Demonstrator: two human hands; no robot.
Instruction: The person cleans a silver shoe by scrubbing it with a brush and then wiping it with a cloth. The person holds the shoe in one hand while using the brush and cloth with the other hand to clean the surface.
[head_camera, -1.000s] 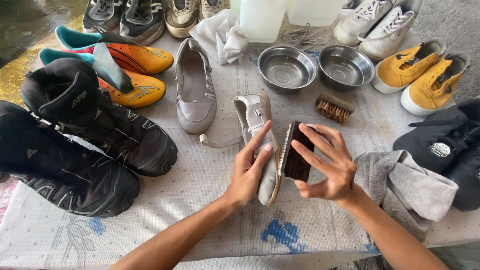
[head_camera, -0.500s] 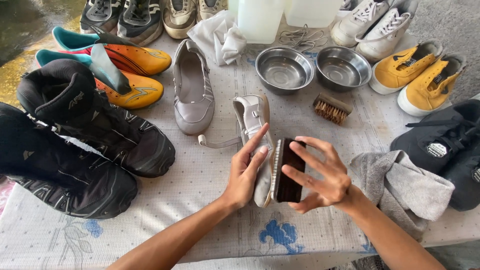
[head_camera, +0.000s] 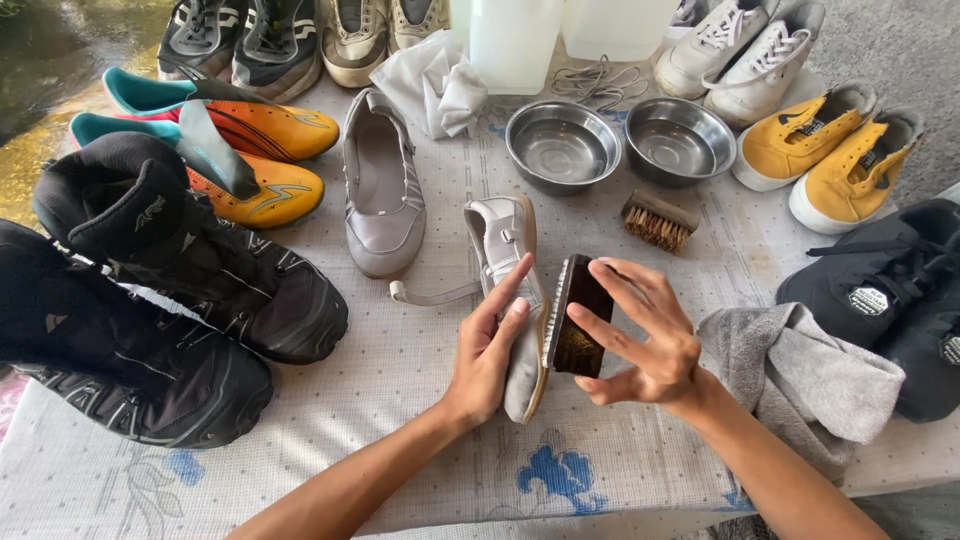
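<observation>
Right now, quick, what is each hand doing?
Left hand: closed on the grey flat shoe, steadying it on its side.
Right hand: holding the dark wooden brush, bristles against the shoe.

An outdoor shoe-cleaning stall or home yard workspace: a table (head_camera: 400, 420) under a patterned cloth is crowded with many pairs of shoes, 2 steel bowls (head_camera: 563, 146), a spare scrubbing brush (head_camera: 657, 219), rags (head_camera: 800, 375) and plastic containers (head_camera: 515, 40), beside wet ground (head_camera: 60, 50).

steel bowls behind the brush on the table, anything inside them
Both steel bowls look empty, bare metal showing. A wooden brush lies in front, hiding nothing inside.
</observation>
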